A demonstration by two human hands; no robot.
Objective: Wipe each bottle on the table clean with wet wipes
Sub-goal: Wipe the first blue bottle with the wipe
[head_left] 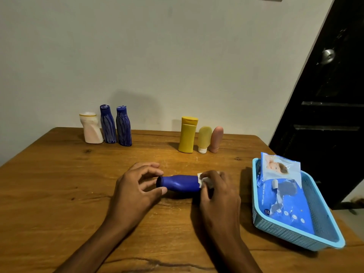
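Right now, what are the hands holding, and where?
The left hand pinches the lying blue bottle at its cap end. The right hand presses a white wet wipe around the bottle's base end.

Blue bottle [180, 183] lies on its side on the wooden table [59, 184], cap end toward my left hand [136, 188]; thumb and fingers pinch that end; my right hand [216, 192] presses a white wet wipe [202, 179] around the other end. At the table's far edge, upright: white bottle [91, 128], two streaked blue bottles [116, 126] just beside it; further right, yellow bottle [188, 134], pale yellow tube [203, 139], pink tube [216, 138]. On my right, wipes pack [281, 186] in a light blue basket [319, 239].
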